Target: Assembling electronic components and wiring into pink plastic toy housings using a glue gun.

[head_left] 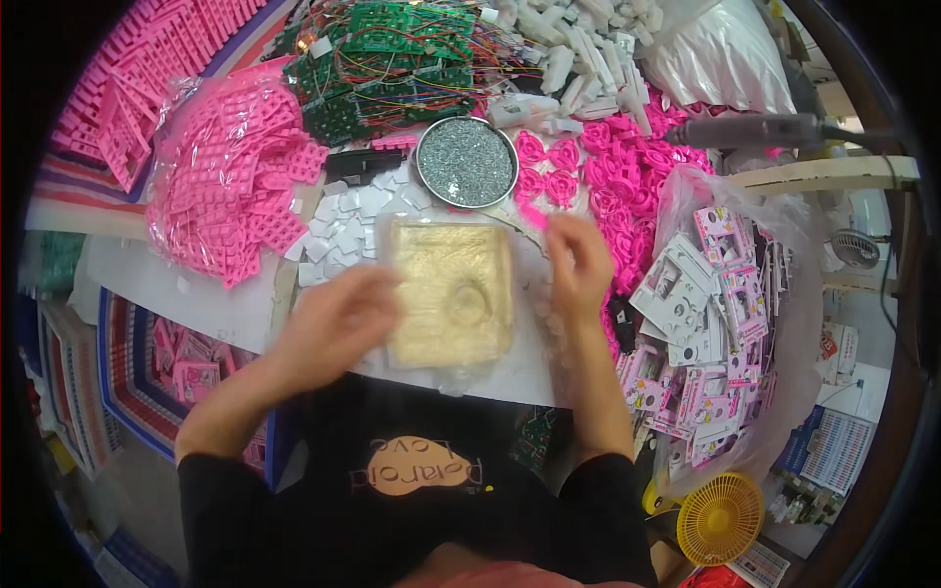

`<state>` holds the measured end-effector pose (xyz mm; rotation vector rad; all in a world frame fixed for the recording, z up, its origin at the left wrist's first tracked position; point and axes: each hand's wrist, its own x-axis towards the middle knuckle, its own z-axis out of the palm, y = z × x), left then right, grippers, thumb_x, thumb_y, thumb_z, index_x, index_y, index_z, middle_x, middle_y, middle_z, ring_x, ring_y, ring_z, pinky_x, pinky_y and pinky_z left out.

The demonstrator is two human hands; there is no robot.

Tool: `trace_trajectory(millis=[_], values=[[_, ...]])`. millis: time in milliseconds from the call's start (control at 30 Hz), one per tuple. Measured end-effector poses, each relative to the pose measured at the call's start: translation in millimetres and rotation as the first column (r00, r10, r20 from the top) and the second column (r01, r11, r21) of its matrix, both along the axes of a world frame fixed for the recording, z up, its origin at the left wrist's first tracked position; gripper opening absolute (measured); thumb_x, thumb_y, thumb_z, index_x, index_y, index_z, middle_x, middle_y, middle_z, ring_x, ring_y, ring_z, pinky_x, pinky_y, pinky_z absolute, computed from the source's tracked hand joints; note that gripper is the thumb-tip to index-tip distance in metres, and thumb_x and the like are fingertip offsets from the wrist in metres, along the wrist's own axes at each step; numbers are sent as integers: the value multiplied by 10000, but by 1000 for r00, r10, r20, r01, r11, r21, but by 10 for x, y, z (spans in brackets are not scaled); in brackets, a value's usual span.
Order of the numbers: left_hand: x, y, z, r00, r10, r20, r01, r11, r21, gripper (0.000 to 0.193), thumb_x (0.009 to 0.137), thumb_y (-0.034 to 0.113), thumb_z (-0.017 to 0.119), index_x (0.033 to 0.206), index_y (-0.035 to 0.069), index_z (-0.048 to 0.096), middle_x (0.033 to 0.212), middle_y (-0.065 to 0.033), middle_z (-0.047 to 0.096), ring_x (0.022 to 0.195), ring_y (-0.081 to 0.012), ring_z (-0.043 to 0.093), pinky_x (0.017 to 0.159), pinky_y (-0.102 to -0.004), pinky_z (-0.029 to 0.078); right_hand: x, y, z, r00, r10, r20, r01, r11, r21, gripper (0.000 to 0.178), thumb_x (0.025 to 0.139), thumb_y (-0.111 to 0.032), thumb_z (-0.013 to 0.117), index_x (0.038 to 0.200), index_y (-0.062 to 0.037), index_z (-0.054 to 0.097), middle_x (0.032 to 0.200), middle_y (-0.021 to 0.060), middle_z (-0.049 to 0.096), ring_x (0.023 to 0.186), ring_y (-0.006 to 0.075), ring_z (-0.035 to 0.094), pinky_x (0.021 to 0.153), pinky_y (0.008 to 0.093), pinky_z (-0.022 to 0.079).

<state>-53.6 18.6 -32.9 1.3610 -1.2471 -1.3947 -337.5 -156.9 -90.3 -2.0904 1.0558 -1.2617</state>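
Note:
A square block wrapped in yellowish clear tape (441, 338), with a round hollow in its face, sits on the table in front of me. My left hand (338, 318) is just left of it, smeared by motion; what its fingers do does not show clearly. On the other side my right hand (583, 260) is raised, thumb and finger pinched together. A small bright pink plastic piece (533, 215) shows at those fingertips, partly blurred. Above the block stands a round metal tin (420, 176) full of small silvery screws.
White square pieces (343, 225) lie beside a bag of pink keypad grids (230, 171). Behind are wired green circuit boards (387, 73) and white plastic parts (588, 64). Pink ring-shaped parts (618, 176) and a bag of printed panels (706, 323) fill the right; an electric screwdriver (750, 130) hangs above.

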Motion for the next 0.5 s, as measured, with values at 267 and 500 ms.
trace_trajectory(millis=[267, 500], values=[[-638, -602, -482, 902, -231, -366, 326, 919, 223, 349, 1014, 173, 608, 1321, 15, 556, 903, -54, 686, 738, -113, 670, 607, -254, 531, 86, 860, 431, 946, 271, -178, -275, 962, 4, 259, 721, -67, 826, 959, -51, 725, 1018, 103, 681, 894, 294, 606, 761, 387, 499], [-517, -556, -313, 928, -294, 229, 276, 955, 108, 390, 922, 172, 702, 1269, 25, 603, 893, -86, 674, 733, -178, 664, 628, -310, 509, 153, 684, 161, 898, 245, -366, -248, 968, 40, 153, 790, -109, 799, 915, -67, 722, 860, 79, 668, 836, 275, 630, 680, 348, 513]])
